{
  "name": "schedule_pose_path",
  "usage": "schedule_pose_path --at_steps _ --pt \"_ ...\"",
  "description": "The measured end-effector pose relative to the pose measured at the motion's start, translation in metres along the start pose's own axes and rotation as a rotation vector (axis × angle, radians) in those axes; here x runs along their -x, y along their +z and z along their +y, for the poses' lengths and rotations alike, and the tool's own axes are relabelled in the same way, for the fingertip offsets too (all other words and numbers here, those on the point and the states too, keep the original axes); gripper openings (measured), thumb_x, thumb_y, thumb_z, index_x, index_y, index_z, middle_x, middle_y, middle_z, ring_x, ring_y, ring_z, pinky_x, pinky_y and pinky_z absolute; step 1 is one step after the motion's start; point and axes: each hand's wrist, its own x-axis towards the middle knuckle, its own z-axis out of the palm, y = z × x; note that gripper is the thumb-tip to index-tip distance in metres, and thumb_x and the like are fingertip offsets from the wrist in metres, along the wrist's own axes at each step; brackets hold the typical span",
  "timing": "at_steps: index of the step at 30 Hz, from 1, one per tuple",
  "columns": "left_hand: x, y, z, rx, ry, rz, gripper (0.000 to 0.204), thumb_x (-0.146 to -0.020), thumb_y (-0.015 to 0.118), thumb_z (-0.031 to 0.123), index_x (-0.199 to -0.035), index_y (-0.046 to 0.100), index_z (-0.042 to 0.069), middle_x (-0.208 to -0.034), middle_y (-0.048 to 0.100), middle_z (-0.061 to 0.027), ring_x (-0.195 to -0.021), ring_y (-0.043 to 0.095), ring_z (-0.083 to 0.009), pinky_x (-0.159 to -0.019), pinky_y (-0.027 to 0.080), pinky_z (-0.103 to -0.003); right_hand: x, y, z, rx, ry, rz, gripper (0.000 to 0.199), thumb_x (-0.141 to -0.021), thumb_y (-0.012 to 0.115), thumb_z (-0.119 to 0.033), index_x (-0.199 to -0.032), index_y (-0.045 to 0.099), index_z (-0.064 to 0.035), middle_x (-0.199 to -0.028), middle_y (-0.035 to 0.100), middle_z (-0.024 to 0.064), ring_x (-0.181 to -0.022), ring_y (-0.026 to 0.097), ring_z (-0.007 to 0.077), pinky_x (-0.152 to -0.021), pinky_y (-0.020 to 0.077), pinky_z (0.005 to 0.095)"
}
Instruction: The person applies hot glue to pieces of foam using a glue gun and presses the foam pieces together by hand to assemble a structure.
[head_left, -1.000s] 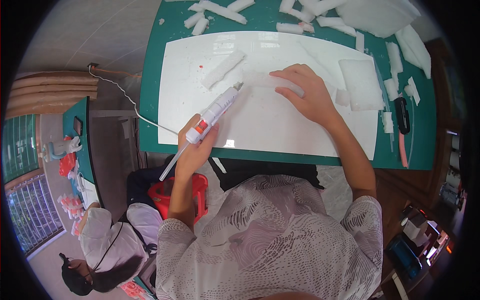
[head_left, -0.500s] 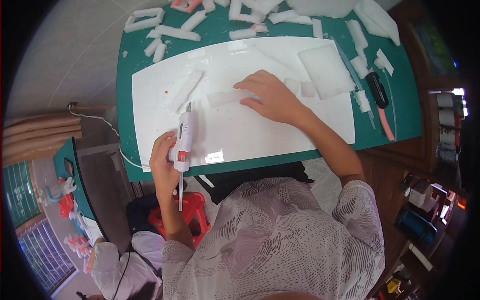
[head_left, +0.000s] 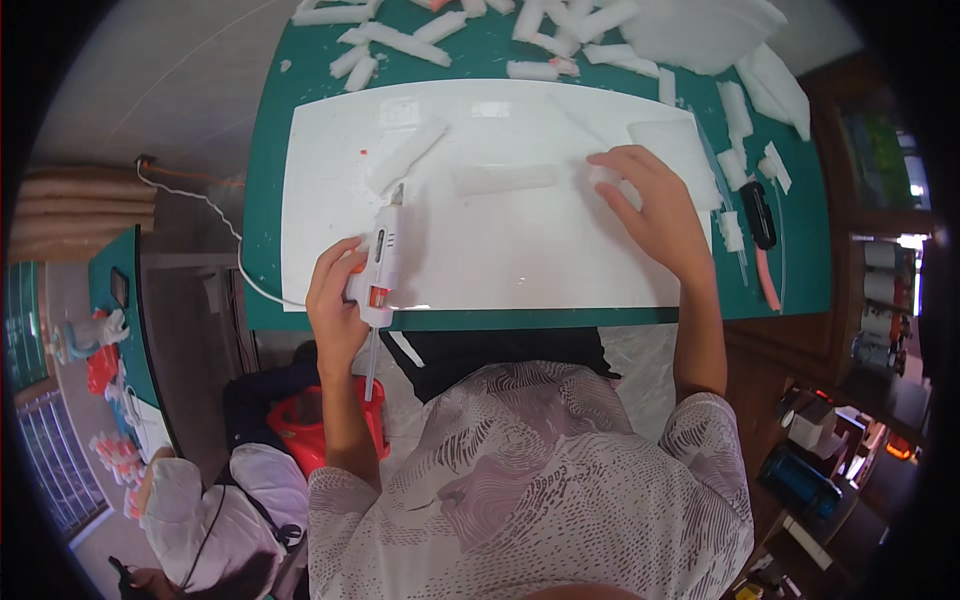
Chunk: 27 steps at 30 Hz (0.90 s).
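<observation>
My left hand (head_left: 338, 300) is wrapped round a white hot glue gun (head_left: 384, 250). Its nozzle points away from me, and a clear glue stick (head_left: 372, 365) sticks out of its rear end. Over the right part of the white board (head_left: 480, 260), my right hand (head_left: 645, 200) has thumb and fingertips on either side of a small white foam piece (head_left: 603, 175), apparently gripping it. A flat white foam strip (head_left: 505, 180) lies to the left of that hand. Another strip (head_left: 410, 155) lies slanted just beyond the nozzle.
Foam offcuts (head_left: 405, 43) litter the green table's far side. A white foam sheet (head_left: 672, 150) lies beyond my right hand. A black-handled tool (head_left: 760, 215) rests at the right. The gun's white cord (head_left: 240, 265) hangs off the left edge. Another person (head_left: 215, 520) sits at lower left.
My right hand has moved right, from the flat foam strip to the small foam piece, uncovering the strip. My left hand still holds the glue gun. The whole view has shifted slightly.
</observation>
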Motion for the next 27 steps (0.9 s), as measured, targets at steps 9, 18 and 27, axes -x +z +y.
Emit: schedule_pose_path --at_steps 9,18,27 --pt "0.008 0.005 -0.009 0.001 0.032 0.064 0.04 -0.066 0.08 0.0 -0.104 0.069 0.0 -0.123 0.068 -0.0139 -0.094 0.069 -0.0266 -0.081 0.054 -0.035 -0.046 0.04 -0.027 -0.865 0.034 -0.229 0.033 -0.094 0.07 -0.01 -0.127 0.065 -0.0082 -0.124 0.063 0.0073 -0.099 0.062 0.0133 -0.083 0.0518 0.0245" --pt "0.009 0.007 -0.017 -0.003 0.108 0.1 0.047 -0.058 0.061 -0.011 -0.103 0.07 0.003 -0.121 0.07 -0.011 -0.096 0.068 -0.0302 -0.082 0.051 -0.037 -0.053 0.064 -0.052 -0.604 0.066 -0.199 0.037 -0.093 0.067 -0.006 -0.129 0.062 -0.0052 -0.132 0.062 0.0079 -0.124 0.057 0.0216 -0.104 0.0503 0.0396" --pt "0.009 0.006 -0.018 -0.04 0.189 0.115 0.051 -0.056 0.057 -0.013 -0.102 0.07 0.004 -0.122 0.069 -0.0086 -0.093 0.066 -0.0295 -0.076 0.048 -0.037 -0.059 0.079 -0.063 -0.119 -0.22 -0.092 0.038 -0.093 0.067 -0.008 -0.131 0.062 -0.0081 -0.133 0.064 0.0133 -0.116 0.062 0.0289 -0.094 0.0528 0.0365"
